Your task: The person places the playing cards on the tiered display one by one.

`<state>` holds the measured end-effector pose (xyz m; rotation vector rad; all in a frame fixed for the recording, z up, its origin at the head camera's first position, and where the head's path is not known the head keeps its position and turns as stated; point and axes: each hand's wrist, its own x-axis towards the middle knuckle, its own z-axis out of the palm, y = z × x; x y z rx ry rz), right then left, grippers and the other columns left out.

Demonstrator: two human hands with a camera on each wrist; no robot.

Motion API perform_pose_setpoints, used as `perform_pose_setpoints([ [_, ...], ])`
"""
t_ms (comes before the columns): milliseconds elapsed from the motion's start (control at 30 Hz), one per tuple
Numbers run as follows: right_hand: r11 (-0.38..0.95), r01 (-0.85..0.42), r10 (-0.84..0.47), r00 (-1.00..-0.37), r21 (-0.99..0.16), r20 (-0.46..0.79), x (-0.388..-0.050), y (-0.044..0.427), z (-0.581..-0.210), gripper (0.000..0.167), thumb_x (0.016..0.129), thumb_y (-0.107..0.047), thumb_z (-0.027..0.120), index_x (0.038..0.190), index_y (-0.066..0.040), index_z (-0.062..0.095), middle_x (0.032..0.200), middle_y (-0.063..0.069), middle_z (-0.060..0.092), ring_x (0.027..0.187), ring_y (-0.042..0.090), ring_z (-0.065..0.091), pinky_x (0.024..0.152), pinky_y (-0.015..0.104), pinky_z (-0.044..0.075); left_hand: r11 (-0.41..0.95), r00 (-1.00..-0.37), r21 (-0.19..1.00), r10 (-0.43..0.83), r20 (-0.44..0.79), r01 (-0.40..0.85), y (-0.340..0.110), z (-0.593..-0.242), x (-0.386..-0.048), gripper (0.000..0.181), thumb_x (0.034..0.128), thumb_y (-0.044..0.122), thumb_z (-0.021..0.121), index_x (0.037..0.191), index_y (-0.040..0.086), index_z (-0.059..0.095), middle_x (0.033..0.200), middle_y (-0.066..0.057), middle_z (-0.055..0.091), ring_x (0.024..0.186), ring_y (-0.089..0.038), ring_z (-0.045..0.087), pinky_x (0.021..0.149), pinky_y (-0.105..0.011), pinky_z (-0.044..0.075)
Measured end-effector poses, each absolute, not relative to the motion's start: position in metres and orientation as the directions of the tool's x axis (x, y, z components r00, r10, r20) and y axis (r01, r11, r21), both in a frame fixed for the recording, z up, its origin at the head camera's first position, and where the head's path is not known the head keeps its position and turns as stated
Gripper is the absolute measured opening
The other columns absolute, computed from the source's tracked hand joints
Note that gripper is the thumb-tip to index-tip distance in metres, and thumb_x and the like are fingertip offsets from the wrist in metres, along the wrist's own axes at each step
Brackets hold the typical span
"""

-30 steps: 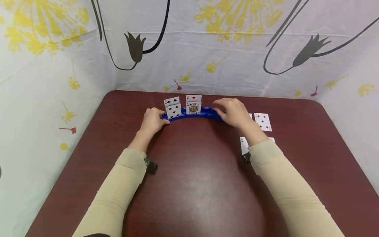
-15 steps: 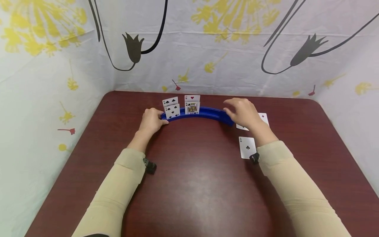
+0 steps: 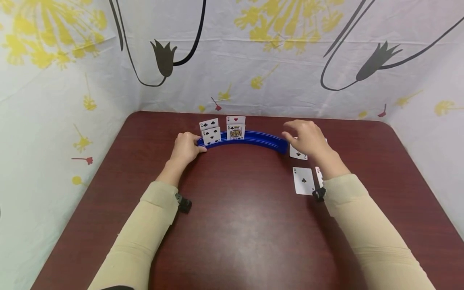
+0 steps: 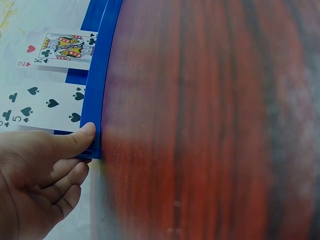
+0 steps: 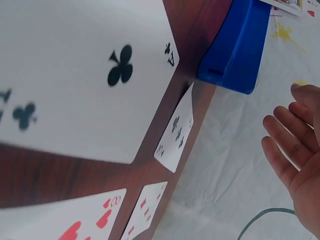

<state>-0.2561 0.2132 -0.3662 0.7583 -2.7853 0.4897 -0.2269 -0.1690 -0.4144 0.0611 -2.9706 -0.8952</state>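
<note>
Taking the middle of the smooth red-brown wood-look table [image 3: 235,225] as my dial, the long, curved blue card rack, plastic by its look, [image 3: 262,139] arcs across 12 o'clock. At between 10 and 11, my left hand [image 3: 185,147] pinches its left end, thumb on the front wall and fingers on the far side. My right hand [image 3: 307,137] grasps nothing, its fingers loosely bent, above the table between 1 and 2, apart from the rack's right end.

In the rack's left half stand a white five of spades [image 3: 211,136] before a white club card [image 3: 209,123], then a white king of clubs [image 3: 235,131] before a white two of hearts [image 3: 235,119]. A white ace of clubs [image 3: 303,181] lies face up between 2 and 3, with a white eight of hearts [image 5: 95,217] just beside it.

I'd judge the rack light, stiff and a bit slick; an end is the sound place to hold it, kept level so nothing slips out. The cards should be thin, springy and easily creased: best pinched by their upper edges when standing, or lifted by a corner when flat.
</note>
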Motion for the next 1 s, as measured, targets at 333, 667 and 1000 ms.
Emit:
perform_pose_setpoints([
  [333, 0.823, -0.502, -0.426, -0.854, -0.265, 0.298, -0.254, 0.229, -0.364, 0.031, 0.094, -0.015, 0.071, 0.121, 0.001, 0.069, 0.117, 0.021, 0.07, 0.106, 0.042, 0.065, 0.091, 0.057, 0.048, 0.84, -0.998, 0.541, -0.048, 0.033, -0.023, -0.169, -0.414, -0.227, 0.049, 0.0845, 0.024, 0.085, 0.127, 0.003, 0.071, 0.112, -0.018, 0.074, 0.105, -0.03, 0.068, 0.092, -0.045, 0.054],
  [667, 0.837, -0.462, -0.4, -0.882, -0.294, 0.248, -0.254, 0.249, -0.368, 0.037, 0.095, -0.016, 0.07, 0.127, 0.002, 0.066, 0.118, 0.023, 0.069, 0.109, 0.041, 0.064, 0.093, 0.058, 0.047, 0.833, -0.998, 0.552, -0.058, 0.016, -0.039, -0.168, -0.414, -0.227, 0.051, 0.0853, 0.024, 0.084, 0.129, 0.002, 0.07, 0.115, -0.019, 0.073, 0.105, -0.03, 0.067, 0.094, -0.044, 0.054],
  [1000, 0.852, -0.418, -0.371, -0.907, -0.314, 0.201, -0.253, 0.267, -0.369, 0.04, 0.095, -0.018, 0.069, 0.128, 0.005, 0.064, 0.124, 0.026, 0.065, 0.114, 0.043, 0.061, 0.097, 0.06, 0.044, 0.834, -0.998, 0.551, -0.047, 0.033, -0.021, -0.169, -0.415, -0.227, 0.047, 0.0852, 0.023, 0.084, 0.126, 0.003, 0.072, 0.11, -0.018, 0.074, 0.1, -0.029, 0.068, 0.091, -0.044, 0.055],
])
